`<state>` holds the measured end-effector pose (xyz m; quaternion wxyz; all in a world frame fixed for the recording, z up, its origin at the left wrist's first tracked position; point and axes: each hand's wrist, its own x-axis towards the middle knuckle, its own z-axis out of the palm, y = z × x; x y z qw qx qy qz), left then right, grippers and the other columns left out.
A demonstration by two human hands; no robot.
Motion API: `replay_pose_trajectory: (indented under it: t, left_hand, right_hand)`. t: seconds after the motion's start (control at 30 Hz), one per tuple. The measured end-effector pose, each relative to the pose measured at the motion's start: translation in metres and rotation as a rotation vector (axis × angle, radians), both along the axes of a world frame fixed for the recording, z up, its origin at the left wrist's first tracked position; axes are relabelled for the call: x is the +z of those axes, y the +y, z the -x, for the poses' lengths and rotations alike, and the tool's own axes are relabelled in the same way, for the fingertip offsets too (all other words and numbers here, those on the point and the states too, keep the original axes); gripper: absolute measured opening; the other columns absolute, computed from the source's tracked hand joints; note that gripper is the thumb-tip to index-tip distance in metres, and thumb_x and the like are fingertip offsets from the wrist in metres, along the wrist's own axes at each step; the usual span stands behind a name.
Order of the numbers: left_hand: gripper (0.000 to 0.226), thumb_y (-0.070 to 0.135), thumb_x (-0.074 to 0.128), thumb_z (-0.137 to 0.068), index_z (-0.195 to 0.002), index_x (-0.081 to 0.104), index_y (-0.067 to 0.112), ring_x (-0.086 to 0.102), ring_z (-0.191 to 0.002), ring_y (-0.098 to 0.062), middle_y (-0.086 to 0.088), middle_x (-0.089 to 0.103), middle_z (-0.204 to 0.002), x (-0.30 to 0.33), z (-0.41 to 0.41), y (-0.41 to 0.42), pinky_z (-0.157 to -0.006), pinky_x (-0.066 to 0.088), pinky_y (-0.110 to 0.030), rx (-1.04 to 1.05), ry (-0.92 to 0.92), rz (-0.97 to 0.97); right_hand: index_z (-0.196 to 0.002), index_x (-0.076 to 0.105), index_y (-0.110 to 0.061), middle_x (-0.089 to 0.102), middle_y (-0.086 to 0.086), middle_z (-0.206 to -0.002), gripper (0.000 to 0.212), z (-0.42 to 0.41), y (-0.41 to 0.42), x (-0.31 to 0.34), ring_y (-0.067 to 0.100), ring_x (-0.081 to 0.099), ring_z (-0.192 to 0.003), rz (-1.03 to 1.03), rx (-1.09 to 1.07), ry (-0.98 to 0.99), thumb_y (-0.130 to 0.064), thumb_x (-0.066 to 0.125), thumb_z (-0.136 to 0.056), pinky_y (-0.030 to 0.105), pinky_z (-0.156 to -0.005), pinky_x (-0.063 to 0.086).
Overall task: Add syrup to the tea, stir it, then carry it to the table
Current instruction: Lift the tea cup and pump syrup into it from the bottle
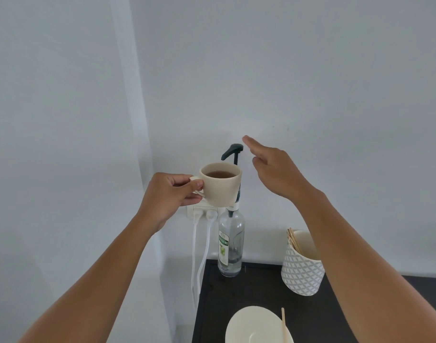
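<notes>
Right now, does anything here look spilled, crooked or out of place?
Nothing looks spilled or broken. The left hand holds the cup of tea level under the spout of the syrup bottle, which stands upright. The right hand hovers open beside the pump head. One stir stick lies across the saucer.

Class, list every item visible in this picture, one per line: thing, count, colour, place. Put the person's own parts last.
Cream ceramic teacup of brown tea: one, held up under the pump spout.
Clear glass syrup bottle with dark pump: one, back left corner of the counter.
Black counter: one, lower right.
White patterned cup of wooden stir sticks: one, right of the bottle.
Cream saucer: one, bottom edge, a wooden stick on it.
White wall socket with two plugs: behind the teacup.
Left hand: fingers on the teacup handle.
Right hand: open, beside the pump head.
</notes>
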<state>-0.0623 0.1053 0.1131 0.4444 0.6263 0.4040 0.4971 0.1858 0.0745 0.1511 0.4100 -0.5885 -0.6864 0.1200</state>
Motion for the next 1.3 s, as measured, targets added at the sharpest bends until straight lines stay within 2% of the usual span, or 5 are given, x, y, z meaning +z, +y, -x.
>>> replay_pose_trajectory:
  t: [0.2, 0.37, 0.77, 1.0, 1.3]
  left_hand:
    - [0.011, 0.012, 0.076, -0.091, -0.097, 0.084, 0.017, 0.081, -0.084, -0.027, -0.011, 0.084, -0.090, -0.024, 0.000, -0.019, -0.081, 0.066, -0.032, 0.000, 0.007, 0.016]
    - [0.015, 0.016, 0.078, -0.088, -0.101, 0.083, 0.022, 0.082, -0.078, -0.014, 0.002, 0.085, -0.090, -0.072, -0.013, -0.053, -0.072, 0.063, -0.017, 0.028, 0.060, 0.039]
    - [0.013, 0.023, 0.078, -0.087, -0.092, 0.084, 0.034, 0.078, -0.089, -0.018, 0.009, 0.083, -0.087, -0.228, -0.034, -0.133, -0.087, 0.064, -0.041, -0.066, 0.187, 0.253]
    - [0.016, 0.022, 0.079, -0.088, -0.100, 0.084, 0.031, 0.075, -0.093, -0.004, 0.019, 0.082, -0.093, -0.260, -0.040, -0.144, -0.083, 0.061, -0.026, -0.079, 0.246, 0.268]
    - [0.016, 0.026, 0.082, -0.084, -0.100, 0.081, 0.030, 0.075, -0.094, -0.003, 0.020, 0.081, -0.094, -0.275, -0.042, -0.136, -0.082, 0.062, -0.024, -0.066, 0.228, 0.250]
  right_hand:
    - [-0.145, 0.060, -0.021, 0.064, -0.011, -0.143, 0.038, 0.004, -0.032, -0.051, 0.011, 0.064, -0.129, 0.023, 0.046, 0.442, -0.024, 0.052, -0.108, 0.030, -0.098, 0.059]
    - [-0.110, 0.073, -0.056, 0.073, -0.025, -0.127, 0.029, 0.015, -0.071, -0.103, 0.004, 0.069, -0.121, 0.112, 0.114, 0.587, -0.032, 0.057, -0.103, 0.025, -0.097, 0.059]
    - [-0.134, 0.069, -0.035, 0.068, -0.021, -0.138, 0.041, -0.002, -0.159, -0.248, -0.002, 0.055, -0.136, 0.407, -0.130, 0.654, -0.010, 0.061, -0.102, 0.037, -0.120, 0.041]
    - [-0.136, 0.066, -0.032, 0.065, -0.040, -0.126, 0.044, -0.006, -0.176, -0.278, -0.024, 0.050, -0.126, 0.458, -0.190, 0.669, -0.005, 0.059, -0.102, 0.030, -0.120, 0.039]
    - [-0.124, 0.076, -0.026, 0.075, -0.021, -0.119, 0.038, -0.010, -0.191, -0.285, -0.009, 0.066, -0.116, 0.284, -0.336, 0.464, -0.001, 0.062, -0.099, 0.018, -0.103, 0.052]
